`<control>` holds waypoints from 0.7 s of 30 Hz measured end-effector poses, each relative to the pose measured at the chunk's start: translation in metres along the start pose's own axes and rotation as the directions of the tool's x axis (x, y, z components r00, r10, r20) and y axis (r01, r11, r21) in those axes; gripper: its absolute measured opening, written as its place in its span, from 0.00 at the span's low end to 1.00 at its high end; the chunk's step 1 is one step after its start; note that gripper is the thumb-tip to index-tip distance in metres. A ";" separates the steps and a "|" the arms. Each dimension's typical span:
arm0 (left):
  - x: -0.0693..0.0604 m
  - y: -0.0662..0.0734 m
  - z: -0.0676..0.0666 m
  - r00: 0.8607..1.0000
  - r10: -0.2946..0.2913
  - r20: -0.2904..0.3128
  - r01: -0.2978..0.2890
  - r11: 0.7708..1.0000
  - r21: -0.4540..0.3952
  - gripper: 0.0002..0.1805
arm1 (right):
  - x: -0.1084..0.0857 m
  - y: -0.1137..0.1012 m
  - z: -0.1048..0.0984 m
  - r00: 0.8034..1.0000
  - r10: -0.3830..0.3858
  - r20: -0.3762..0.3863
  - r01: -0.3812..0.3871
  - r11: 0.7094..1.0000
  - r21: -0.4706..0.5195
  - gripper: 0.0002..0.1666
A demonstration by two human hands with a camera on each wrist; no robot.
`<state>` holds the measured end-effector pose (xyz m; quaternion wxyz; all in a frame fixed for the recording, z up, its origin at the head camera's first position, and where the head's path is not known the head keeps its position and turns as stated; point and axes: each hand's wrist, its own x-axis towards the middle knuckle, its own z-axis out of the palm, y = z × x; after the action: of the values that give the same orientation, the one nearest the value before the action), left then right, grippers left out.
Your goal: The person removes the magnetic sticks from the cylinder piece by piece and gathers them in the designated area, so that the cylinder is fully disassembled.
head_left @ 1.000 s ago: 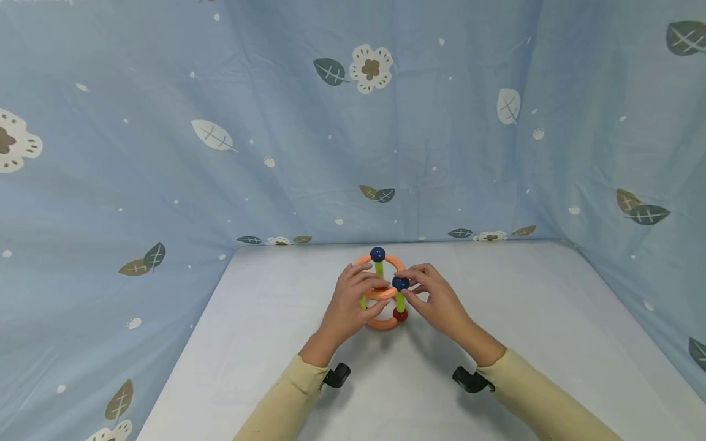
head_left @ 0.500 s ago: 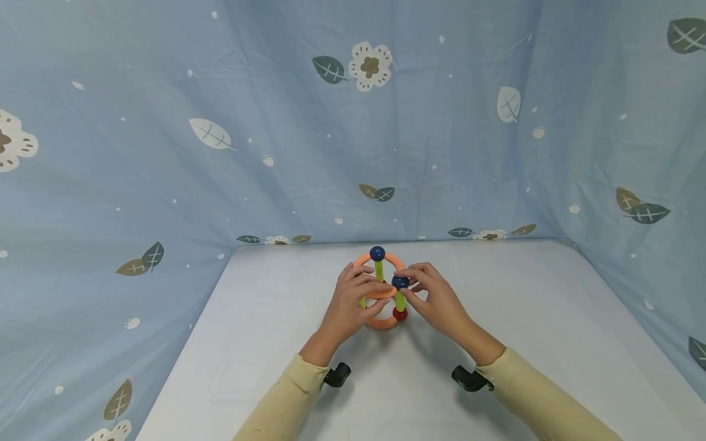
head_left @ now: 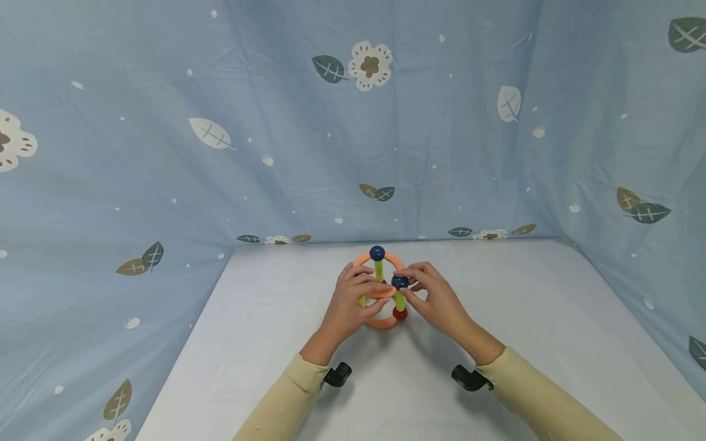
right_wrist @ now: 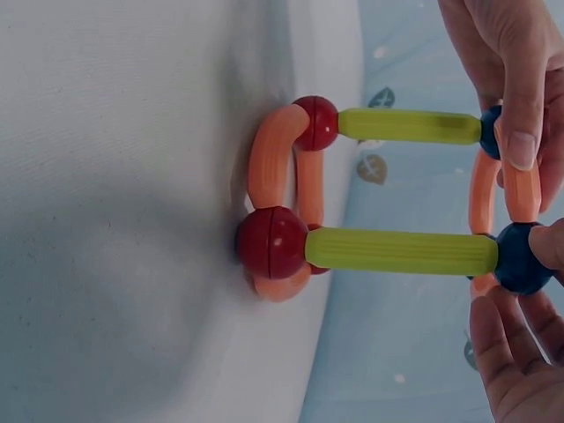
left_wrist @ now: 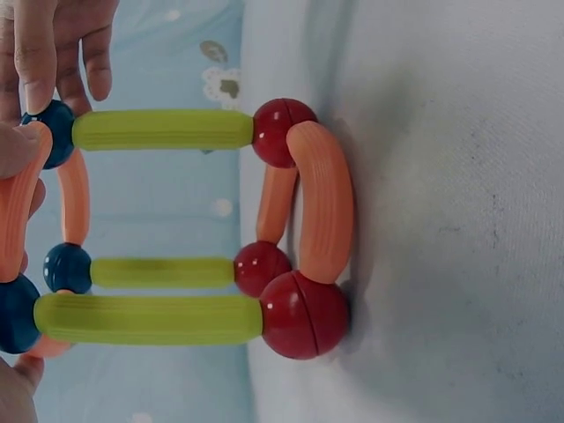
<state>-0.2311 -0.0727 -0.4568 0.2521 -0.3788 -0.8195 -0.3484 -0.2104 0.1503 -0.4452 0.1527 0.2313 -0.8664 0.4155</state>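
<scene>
A ball-and-stick building toy frame stands upright on the table, with red balls (left_wrist: 306, 315) at its base. Yellow-green straight sticks (right_wrist: 401, 251) rise to blue balls at the top. Orange curved sticks (left_wrist: 323, 203) link the balls into a lower and an upper ring. My left hand (head_left: 353, 299) holds the front upper orange curved stick (head_left: 384, 294), thumb in front. My right hand (head_left: 436, 298) pinches the front right blue ball (head_left: 400, 282) between thumb and fingers. A rear blue ball (head_left: 377, 253) shows above the hands; the left hand hides the frame's left side in the head view.
The white table (head_left: 265, 318) reaches back to a blue curtain (head_left: 309, 153) with leaf and flower prints, which also hangs at both sides. Black wrist cameras (head_left: 337, 374) sit by both sleeve cuffs, low over the table.
The hands and the frame stay almost still. The left index finger has shifted slightly along the upper ring; the right hand keeps its pinch on the blue ball.
</scene>
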 end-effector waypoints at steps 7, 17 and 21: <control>-0.001 -0.001 0.000 1.000 -0.023 0.010 0.023 1.000 -0.015 0.12 | 0.000 0.002 0.001 1.000 -0.016 -0.005 0.016 1.000 -0.027 0.23; 0.000 -0.002 0.001 0.999 -0.015 0.031 0.014 0.999 0.029 0.10 | 0.000 0.003 0.001 0.999 -0.034 -0.009 0.034 0.999 -0.020 0.23; -0.001 -0.002 0.000 0.999 -0.012 0.047 0.010 0.999 0.048 0.10 | 0.001 0.003 0.001 1.000 -0.026 0.002 0.026 0.999 -0.023 0.23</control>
<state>-0.2318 -0.0738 -0.4583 0.2397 -0.3763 -0.8354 -0.3210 -0.2125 0.1510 -0.4470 0.1600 0.2413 -0.8680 0.4034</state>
